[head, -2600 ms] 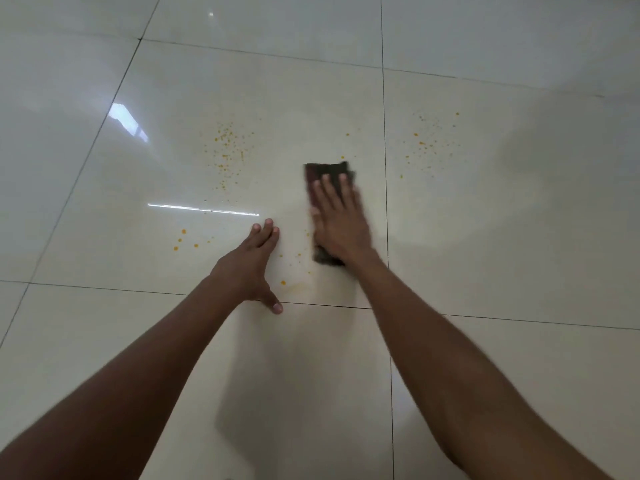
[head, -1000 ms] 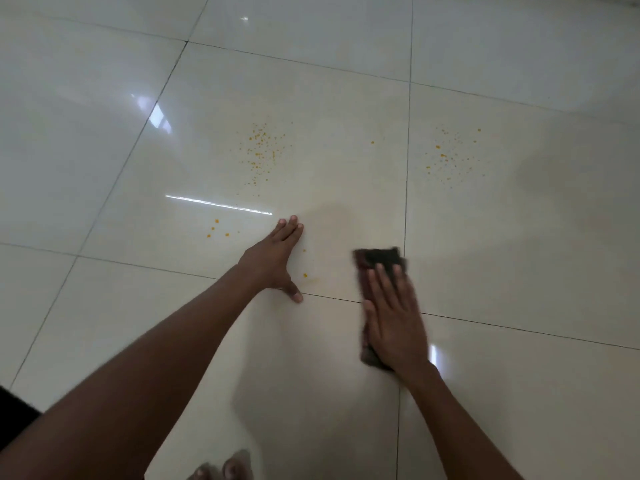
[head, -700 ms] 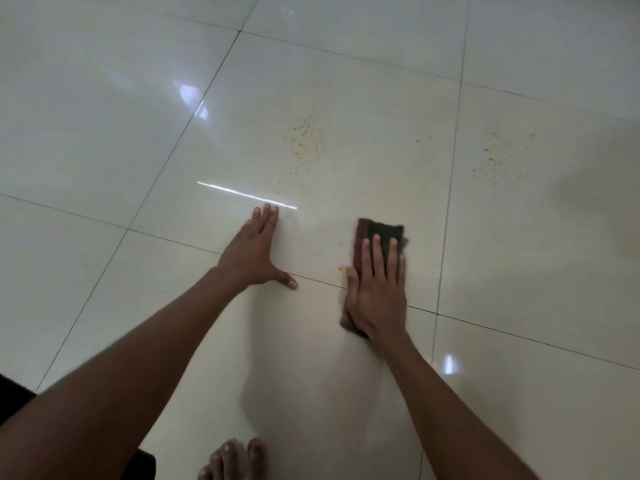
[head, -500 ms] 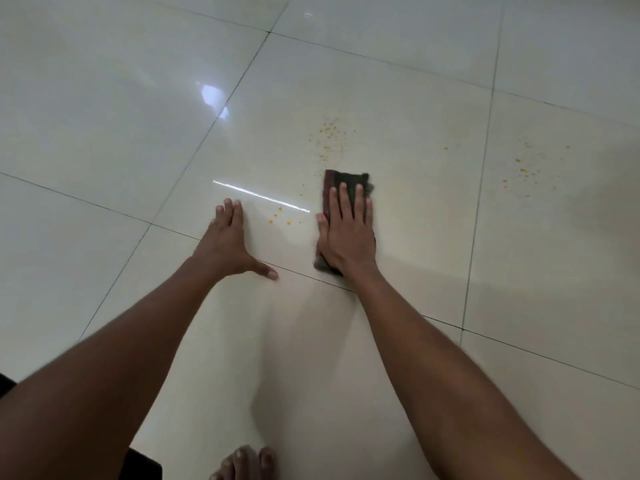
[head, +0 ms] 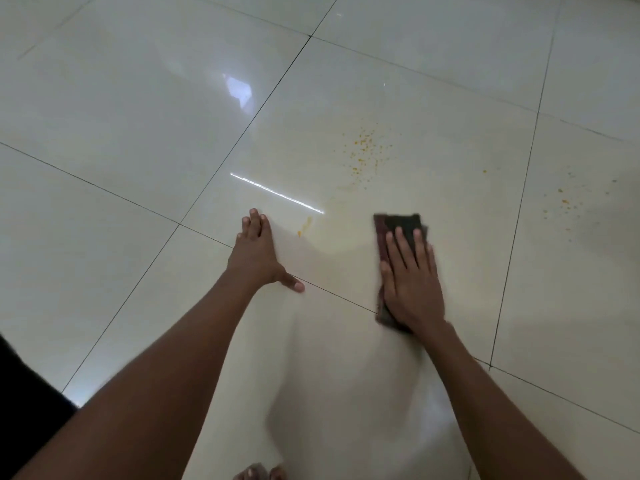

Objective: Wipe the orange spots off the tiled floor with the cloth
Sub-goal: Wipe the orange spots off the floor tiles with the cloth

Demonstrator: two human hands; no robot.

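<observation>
A dark folded cloth (head: 401, 223) lies flat on the glossy cream tiled floor (head: 138, 109). My right hand (head: 412, 282) presses palm-down on it, fingers spread, covering its near half. My left hand (head: 258, 254) rests flat on the floor to the left, holding nothing. Between the hands is a smeared orange streak (head: 304, 225). A cluster of small orange spots (head: 365, 150) lies beyond the cloth, and a fainter scatter of orange spots (head: 564, 200) sits on the tile to the right.
Dark grout lines cross the floor; one (head: 512, 237) runs just right of the cloth. Bright light reflections (head: 277, 194) show on the tile ahead of my left hand. My bare toes (head: 259, 474) are at the bottom edge. Dark clothing (head: 20, 393) fills the lower left corner.
My right hand has slid the cloth to the right and nearer, away from my left hand. The small spots beside my left hand are now a smeared streak. The view has shifted.
</observation>
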